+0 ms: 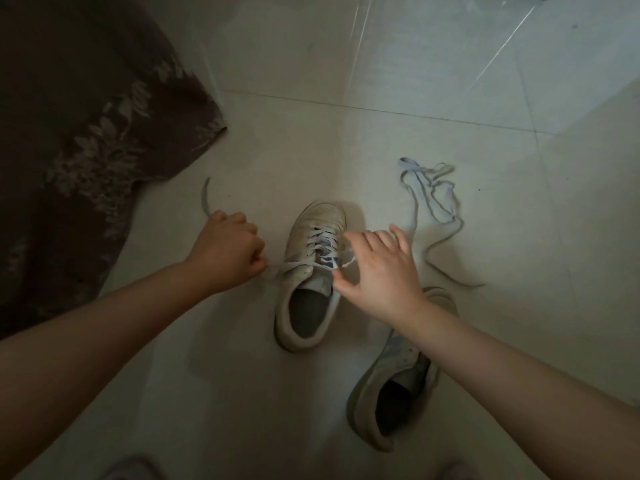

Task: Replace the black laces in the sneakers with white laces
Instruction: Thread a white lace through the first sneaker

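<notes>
A white sneaker [311, 271] stands on the floor, toe pointing away, with a white lace [322, 237] crossed through its eyelets. My left hand [228, 252] is curled into a fist left of the shoe and grips one lace end, which runs out past the fist to the upper left. My right hand [377, 271] hovers over the shoe's right side, thumb and forefinger pinching the other lace end, the remaining fingers spread. A second sneaker [391, 403] lies at the lower right, partly hidden under my right forearm. A loose lace [433, 202] lies tangled on the floor at the right.
A dark floral cloth [86, 133] covers the floor at the left. Pale floor tiles [346, 150] stretch beyond the shoes.
</notes>
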The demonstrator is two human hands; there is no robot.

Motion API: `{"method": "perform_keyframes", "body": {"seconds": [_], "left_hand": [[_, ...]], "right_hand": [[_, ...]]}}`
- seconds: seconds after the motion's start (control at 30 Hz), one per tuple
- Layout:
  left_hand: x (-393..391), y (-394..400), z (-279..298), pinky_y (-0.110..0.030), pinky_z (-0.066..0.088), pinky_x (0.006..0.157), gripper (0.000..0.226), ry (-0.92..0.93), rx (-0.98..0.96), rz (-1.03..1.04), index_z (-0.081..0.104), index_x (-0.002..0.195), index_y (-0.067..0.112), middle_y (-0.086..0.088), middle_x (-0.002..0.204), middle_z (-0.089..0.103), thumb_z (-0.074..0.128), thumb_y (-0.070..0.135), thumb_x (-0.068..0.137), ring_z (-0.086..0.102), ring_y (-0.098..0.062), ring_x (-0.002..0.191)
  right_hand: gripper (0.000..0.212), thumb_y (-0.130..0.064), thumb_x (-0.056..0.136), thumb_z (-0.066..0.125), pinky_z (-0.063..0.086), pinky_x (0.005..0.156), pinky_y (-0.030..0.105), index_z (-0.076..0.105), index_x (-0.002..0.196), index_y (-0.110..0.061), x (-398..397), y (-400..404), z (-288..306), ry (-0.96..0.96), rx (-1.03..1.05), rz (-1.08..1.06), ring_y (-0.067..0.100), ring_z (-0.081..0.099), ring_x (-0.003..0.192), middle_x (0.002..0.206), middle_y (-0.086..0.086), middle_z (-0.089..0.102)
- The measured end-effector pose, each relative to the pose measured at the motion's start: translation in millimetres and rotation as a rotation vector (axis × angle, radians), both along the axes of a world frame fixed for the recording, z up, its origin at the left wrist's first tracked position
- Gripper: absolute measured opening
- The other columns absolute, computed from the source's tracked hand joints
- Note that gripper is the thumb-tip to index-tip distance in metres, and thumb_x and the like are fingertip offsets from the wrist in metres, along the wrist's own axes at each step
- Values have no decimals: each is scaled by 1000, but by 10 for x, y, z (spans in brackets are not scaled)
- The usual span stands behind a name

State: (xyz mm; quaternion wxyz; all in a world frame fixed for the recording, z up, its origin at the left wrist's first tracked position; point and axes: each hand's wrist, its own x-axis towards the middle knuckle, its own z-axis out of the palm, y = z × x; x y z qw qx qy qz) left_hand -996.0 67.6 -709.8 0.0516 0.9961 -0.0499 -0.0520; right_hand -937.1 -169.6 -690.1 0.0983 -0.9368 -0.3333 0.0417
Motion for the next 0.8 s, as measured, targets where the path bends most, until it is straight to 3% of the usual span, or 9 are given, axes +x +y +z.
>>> {"method": "perform_keyframes", "body": {"seconds": [0.1,0.17,0.27,0.37,0.5,0.57,0.63,0.73,0.8], "left_hand": [[36,-224,83,-37,44,71,34,-80,-163,30,67,82,18,-5,83,61,48,46,80,59,-30,80],[67,-431,143,-35,47,68,34,-117,-294,-10,68,87,17,-5,86,61,48,44,80,59,-29,80],[83,-727,163,-32,46,65,29,-137,-206,-175,68,73,20,-3,82,60,45,38,73,60,-27,80],[87,-776,139,-32,46,61,32,-98,-171,-183,68,65,19,-4,76,60,41,36,71,62,-28,75],[113,-666,143,-33,42,66,27,-3,-284,-53,66,80,18,-6,86,62,49,39,79,62,-28,84],[146,-652,159,-34,40,73,24,59,-246,-54,65,92,16,-7,98,61,63,35,78,58,-29,97],[160,-717,173,-34,39,76,23,61,-178,-55,66,95,16,-8,104,59,64,33,79,55,-29,104],[99,-806,208,-32,42,61,18,-16,-259,-22,62,77,15,-8,82,59,51,29,78,61,-30,77],[66,-753,203,-33,43,58,14,-91,-329,101,57,78,12,-11,81,57,49,24,79,58,-34,65]], "right_hand": [[55,-34,79,63,46,92,33,50,129,-14,16,-28,-6,233,190,6,20,55,105,120,3,50],[57,-33,76,67,50,85,35,48,126,-16,-27,-16,-23,284,250,-91,20,55,102,119,3,45],[53,-37,68,68,51,78,44,50,111,-11,-79,0,-50,291,325,-262,25,56,94,107,5,46],[55,-31,67,75,49,84,42,51,111,-8,-79,-29,-90,286,322,-277,27,54,98,107,8,48],[66,-35,74,70,44,93,34,42,129,-15,-76,-26,-90,474,292,-343,19,50,111,124,5,43],[67,-37,76,70,42,90,26,39,132,-18,-68,-23,-100,531,290,-353,12,48,105,125,2,42],[66,-33,77,71,38,83,18,40,132,-17,-68,-15,-116,542,328,-351,8,45,98,121,2,43],[64,-27,77,71,36,80,16,41,132,-15,-96,13,-149,522,387,-342,8,46,96,115,1,47],[62,-24,77,70,36,78,19,42,132,-16,-114,15,-172,507,396,-344,11,48,90,114,0,47]]}}
